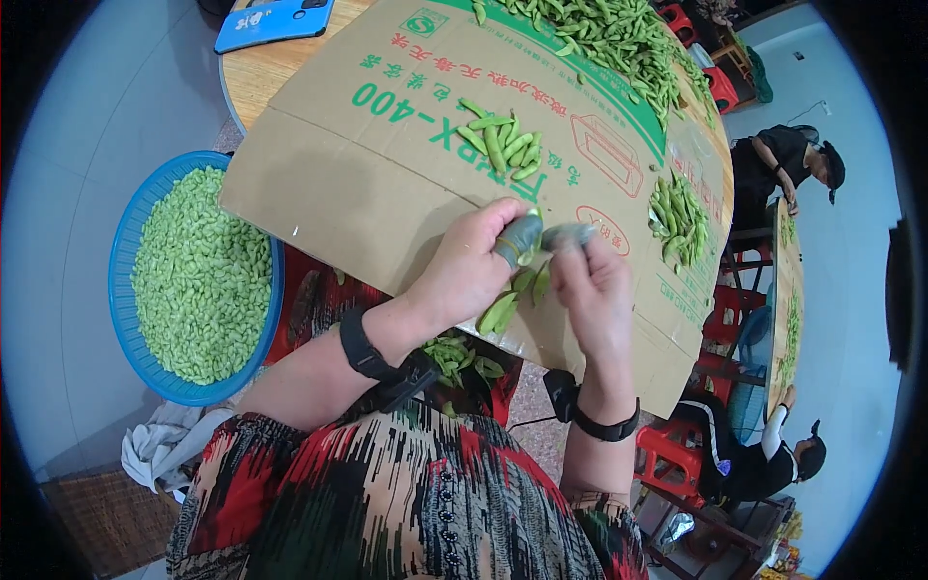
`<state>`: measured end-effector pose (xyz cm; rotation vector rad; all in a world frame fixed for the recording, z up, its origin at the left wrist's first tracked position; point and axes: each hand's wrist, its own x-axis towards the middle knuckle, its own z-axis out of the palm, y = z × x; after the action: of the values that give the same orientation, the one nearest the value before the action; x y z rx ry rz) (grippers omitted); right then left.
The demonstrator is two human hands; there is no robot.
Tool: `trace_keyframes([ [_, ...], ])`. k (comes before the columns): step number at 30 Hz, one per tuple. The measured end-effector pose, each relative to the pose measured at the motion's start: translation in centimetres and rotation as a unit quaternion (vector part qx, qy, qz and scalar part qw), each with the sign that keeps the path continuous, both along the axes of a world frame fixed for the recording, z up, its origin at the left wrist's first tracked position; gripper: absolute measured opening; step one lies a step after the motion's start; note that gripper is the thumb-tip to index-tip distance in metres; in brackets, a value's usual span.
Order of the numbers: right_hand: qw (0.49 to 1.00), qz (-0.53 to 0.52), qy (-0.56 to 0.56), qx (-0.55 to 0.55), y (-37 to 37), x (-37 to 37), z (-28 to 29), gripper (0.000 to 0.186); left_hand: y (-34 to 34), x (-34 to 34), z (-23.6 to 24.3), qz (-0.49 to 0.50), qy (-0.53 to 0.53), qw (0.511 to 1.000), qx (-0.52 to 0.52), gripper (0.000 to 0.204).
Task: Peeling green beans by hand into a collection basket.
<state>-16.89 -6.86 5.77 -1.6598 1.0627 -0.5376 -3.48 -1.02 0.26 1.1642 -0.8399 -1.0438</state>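
Observation:
My left hand [471, 253] is closed round a few green soybean pods [498, 314], which poke out below its fingers over the near edge of a flattened cardboard sheet [338, 193]. A dark grey-green cover [520, 240] wraps its thumb. Close beside it, my right hand [596, 285] has its fingers curled into a pinch, also with a dark cover at the tip, somewhat blurred; what it grips is hidden. Just beyond the hands lies a small pile of pods [503, 143]. Another small pile [680, 220] sits to the right.
A large heap of pods [619, 43] covers the table's far side. At left stands a blue basket [124, 280] full of shelled beans [203, 275]. A blue phone [275, 24] lies at the far left. More pods [454, 358] are below the table edge. Two people work at another table [785, 290].

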Motion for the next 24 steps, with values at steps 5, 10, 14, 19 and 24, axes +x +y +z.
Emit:
trace_keyframes([
  [5,0.998,0.013,-0.053,0.040,-0.6,-0.4,-0.5,0.014,0.9,0.5,1.7,-0.088,-0.241,0.966,0.013,0.011],
  [10,0.972,-0.008,-0.160,0.169,-0.1,-0.8,-0.6,0.011,0.9,-0.2,2.0,0.072,-0.309,0.928,-0.196,0.024],
  [14,0.853,-0.021,-0.335,0.399,0.0,-1.2,-1.5,0.009,1.0,0.3,0.9,0.013,-0.329,0.910,-0.252,0.032],
  [19,0.836,-0.042,-0.357,0.414,0.5,-0.1,-1.1,0.009,1.0,0.5,0.2,-0.015,-0.158,0.968,-0.192,0.024],
  [24,0.905,-0.033,-0.275,0.324,0.8,1.0,-0.5,0.010,1.5,1.3,0.8,-0.080,0.115,0.986,-0.086,0.020],
])
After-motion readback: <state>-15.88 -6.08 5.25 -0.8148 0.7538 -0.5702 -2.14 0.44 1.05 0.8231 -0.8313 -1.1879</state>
